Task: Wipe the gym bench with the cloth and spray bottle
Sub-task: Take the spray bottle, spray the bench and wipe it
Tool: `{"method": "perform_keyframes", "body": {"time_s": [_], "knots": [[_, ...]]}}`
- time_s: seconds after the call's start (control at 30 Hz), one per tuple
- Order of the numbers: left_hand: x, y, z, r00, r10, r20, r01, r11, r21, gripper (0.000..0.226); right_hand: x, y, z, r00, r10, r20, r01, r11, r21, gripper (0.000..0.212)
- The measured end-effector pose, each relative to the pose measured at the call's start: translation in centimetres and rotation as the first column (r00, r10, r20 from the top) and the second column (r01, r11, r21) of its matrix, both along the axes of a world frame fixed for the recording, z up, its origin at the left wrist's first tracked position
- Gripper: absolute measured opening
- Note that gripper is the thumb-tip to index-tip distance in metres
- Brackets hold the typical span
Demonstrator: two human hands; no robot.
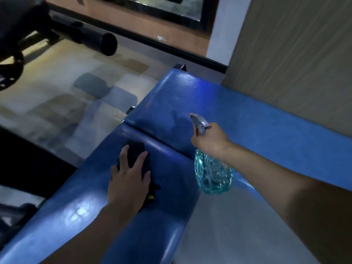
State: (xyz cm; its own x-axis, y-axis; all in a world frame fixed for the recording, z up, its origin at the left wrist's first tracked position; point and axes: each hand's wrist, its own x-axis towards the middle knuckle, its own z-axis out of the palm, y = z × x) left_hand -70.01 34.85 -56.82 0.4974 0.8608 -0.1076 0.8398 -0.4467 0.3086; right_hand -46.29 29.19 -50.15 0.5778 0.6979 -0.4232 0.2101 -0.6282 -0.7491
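Head view looks down over two bare forearms reaching onto a blue padded gym bench (106, 202). Nearest, the left hand (129, 184) lies flat with fingers spread, pressing a dark cloth (136, 149) against the near pad, just short of the seam where the bench's two pads meet. To the right, the right hand (210, 141) is closed around the neck of a spray bottle (212, 173); its clear body, holding blue-green liquid, hangs below the fist off the bench's right edge, and the grey trigger head (199, 123) points toward the far pad. Beyond the bench, a pale patterned floor (62, 103) spreads left, with black gym equipment (91, 37) at the upper left and a beige wall (297, 50) at the upper right.
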Motion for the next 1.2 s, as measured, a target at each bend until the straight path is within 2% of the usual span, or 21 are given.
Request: {"method": "perform_keyframes", "body": {"time_s": [0.1, 0.13, 0.17, 0.23, 0.3, 0.33, 0.37, 0.4, 0.5, 0.6, 0.7, 0.87, 0.9, 1.0, 1.2], "knots": [[-2.8, -1.1, -0.2, 0.996, 0.086, 0.023, -0.086, 0.996, 0.008, 0.059, -1.7, 0.9, 0.0, 0.999, 0.022, 0.036, -0.022, 1.0, 0.008, 0.07], [-3.7, -1.7, -0.3, 0.995, 0.1, 0.027, -0.101, 0.995, 0.011, 0.06, -2.3, 0.7, -0.1, 0.998, 0.042, 0.036, -0.042, 0.999, 0.009, 0.072], [-4.5, -2.4, -0.2, 0.992, 0.12, 0.025, -0.12, 0.993, 0.005, 0.062, -3.0, 0.3, 0.1, 0.997, 0.073, 0.027, -0.073, 0.997, 0.004, 0.064], [-6.0, -4.2, 0.1, 0.984, 0.178, 0.004, -0.178, 0.983, -0.033, 0.067, -4.5, -1.4, 0.5, 0.985, 0.171, 0.026, -0.17, 0.985, -0.034, 0.026], [-7.6, -6.3, 0.4, 0.975, 0.222, -0.028, -0.223, 0.973, -0.062, 0.073, -6.7, -3.6, 0.8, 0.97, 0.237, 0.048, -0.233, 0.969, -0.083, 0.01], [-8.4, -7.5, 0.6, 0.97, 0.239, -0.042, -0.241, 0.968, -0.075, 0.074, -7.8, -4.7, 0.7, 0.96, 0.276, 0.038, -0.271, 0.957, -0.101, 0.017], [-9.2, -8.7, 0.7, 0.965, 0.256, -0.05, -0.259, 0.962, -0.086, 0.074, -8.8, -5.8, 0.6, 0.952, 0.304, 0.019, -0.3, 0.946, -0.119, 0.033], [-10.1, -9.8, 0.7, 0.961, 0.271, -0.057, -0.276, 0.957, -0.091, 0.074, -9.7, -6.8, 0.4, 0.948, 0.318, -0.019, -0.318, 0.941, -0.116, 0.038], [-12.8, -12.6, 1.0, 0.946, 0.312, -0.082, -0.319, 0.944, -0.089, 0.073, -11.7, -9.5, 0.0, 0.931, 0.363, -0.029, -0.363, 0.922, -0.131, 0.004], [-16.2, -15.1, 1.1, 0.913, 0.4, -0.079, -0.406, 0.908, -0.101, 0.071, -13.5, -10.8, 0.4, 0.898, 0.436, 0.058, -0.426, 0.896, -0.124, 0.021], [-19.4, -16.9, 0.9, 0.882, 0.468, -0.06, -0.471, 0.879, -0.071, 0.071, -15.8, -11.4, 1.4, 0.828, 0.561, 0.019, -0.557, 0.825, -0.092, 0.038], [-24.3, -19.3, 0.7, 0.847, 0.53, -0.044, -0.531, 0.845, -0.064, 0.071, -20.7, -12.2, 0.7, 0.784, 0.62, -0.007, -0.618, 0.781, -0.088, 0.007], [-25.5, -19.8, 0.7, 0.843, 0.535, -0.044, -0.537, 0.841, -0.061, 0.071, -21.9, -12.4, 0.5, 0.778, 0.628, 0.001, -0.623, 0.774, -0.114, 0.006], [-28.7, -21.3, 0.9, 0.822, 0.567, -0.056, -0.57, 0.819, -0.071, 0.071, -25.0, -13.0, 0.0, 0.777, 0.628, 0.048, -0.612, 0.771, -0.176, 0.027], [-34.8, -24.5, 1.2, 0.791, 0.611, -0.023, -0.611, 0.787, -0.088, 0.07, -31.7, -15.9, -0.5, 0.775, 0.632, 0.015, -0.622, 0.767, -0.154, 0.02]]}}
